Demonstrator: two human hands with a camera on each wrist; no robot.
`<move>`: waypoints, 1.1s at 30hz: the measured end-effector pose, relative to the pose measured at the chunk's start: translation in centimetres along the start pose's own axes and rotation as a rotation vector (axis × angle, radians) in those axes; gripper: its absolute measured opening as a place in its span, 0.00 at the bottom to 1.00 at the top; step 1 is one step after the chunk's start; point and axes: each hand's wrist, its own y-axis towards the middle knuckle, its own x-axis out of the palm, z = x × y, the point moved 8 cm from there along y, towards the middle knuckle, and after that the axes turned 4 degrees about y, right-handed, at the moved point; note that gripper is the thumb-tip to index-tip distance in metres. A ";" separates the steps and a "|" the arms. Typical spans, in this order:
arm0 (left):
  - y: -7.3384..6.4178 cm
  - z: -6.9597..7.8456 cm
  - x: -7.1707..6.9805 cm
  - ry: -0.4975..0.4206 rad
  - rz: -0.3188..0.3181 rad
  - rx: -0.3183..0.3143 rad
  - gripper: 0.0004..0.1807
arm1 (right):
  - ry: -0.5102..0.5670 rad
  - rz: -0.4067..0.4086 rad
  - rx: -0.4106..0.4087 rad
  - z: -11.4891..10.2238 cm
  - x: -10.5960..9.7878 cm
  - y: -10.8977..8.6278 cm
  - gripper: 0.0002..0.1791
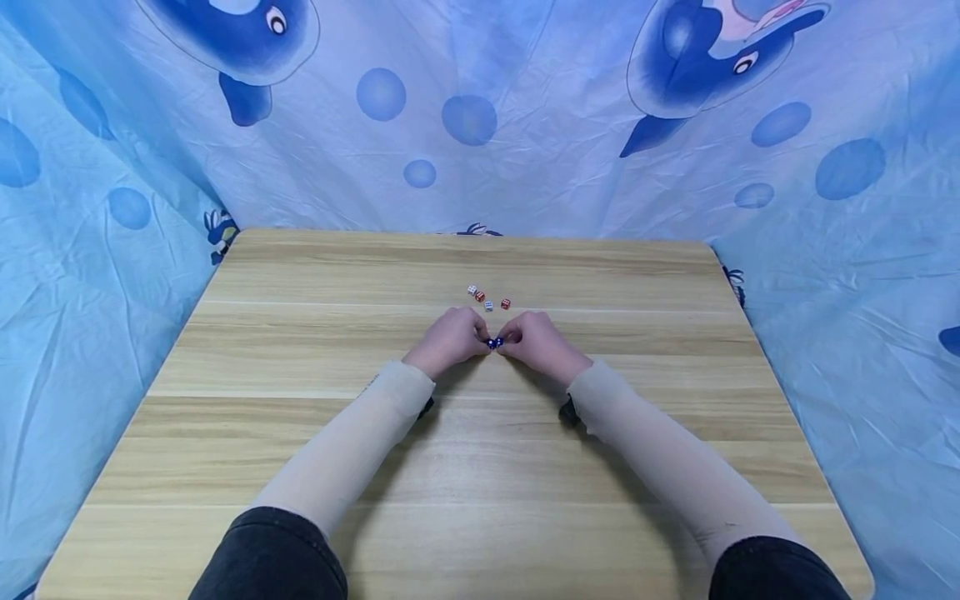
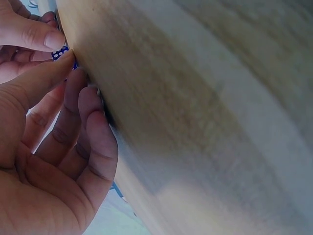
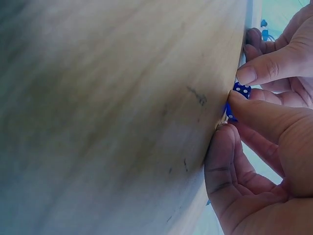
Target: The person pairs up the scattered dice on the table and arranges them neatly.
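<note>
Dice at fingertips: left hand (image 1: 454,335) pinches left blue die (image 1: 491,344), right hand (image 1: 542,343) pinches right blue die (image 1: 500,342).
Blue pair sits inward of both hands, side by side left to right, neither hand clearly nearer; cubes, so no long axis; can't tell if they touch. Just beyond left hand: white die (image 1: 472,290), red die (image 1: 480,297); past gap between hands: second white die (image 1: 489,306); past right fingertips: second red die (image 1: 506,304). Blue dice plastic-looking, white pips; tabletop (image 1: 480,467) flat, pale wood grain.
</note>
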 end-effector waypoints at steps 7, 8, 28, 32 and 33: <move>-0.1 0.0 -0.2 0.004 0.001 0.000 0.04 | 0.025 0.005 0.003 0.3 0.0 0.0 0.09; -0.1 0.0 -0.2 0.000 -0.002 -0.003 0.04 | 0.028 0.003 0.006 0.3 0.0 0.0 0.08; 0.0 0.0 -0.2 -0.014 -0.006 0.000 0.04 | 0.038 -0.012 0.019 0.3 0.1 0.0 0.07; -0.1 0.1 -0.2 -0.016 -0.006 -0.002 0.04 | 0.038 -0.008 0.016 0.3 0.1 0.0 0.06; -0.1 0.1 -0.2 -0.016 -0.007 -0.003 0.04 | 0.039 -0.007 0.015 0.3 0.1 0.0 0.06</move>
